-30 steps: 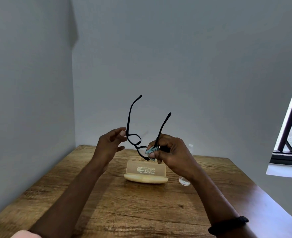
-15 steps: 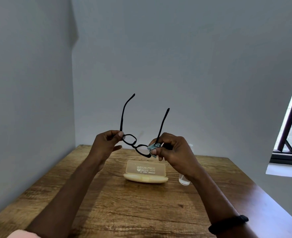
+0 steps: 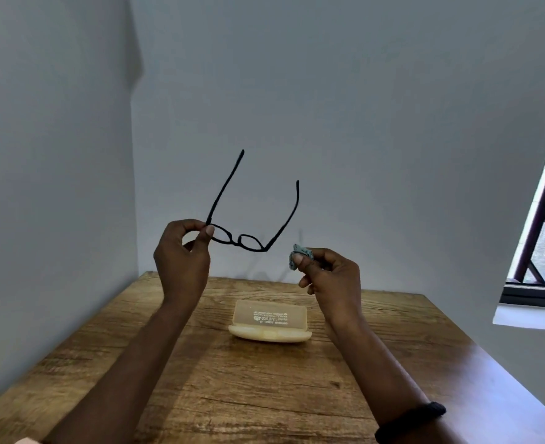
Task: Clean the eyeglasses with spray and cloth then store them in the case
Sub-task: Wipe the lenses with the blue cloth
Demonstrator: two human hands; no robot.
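In the head view, above the worktop (image 3: pixel 264 395), the eyeglasses (image 3: pixel 242 241) hang in the air from the left hand (image 3: pixel 183 257), whose grip is pinched on the left end of the frame where one temple arm meets it. From that grip the frame's long axis runs out to the right and slightly down; both temple arms are unfolded and point up and away. The right hand (image 3: pixel 330 277) sits just right of and below the free end of the frame, apart from it, its grip pressed together on a bunched grey cloth (image 3: pixel 300 256). Below and between both grips the case (image 3: pixel 269 322) lies open on the worktop, roughly parallel to the frame. Storing likely needs the temples folded first, and the right hand is nearer the free one. No spray bottle can be made out; the lenses are too thin to judge clean or not.
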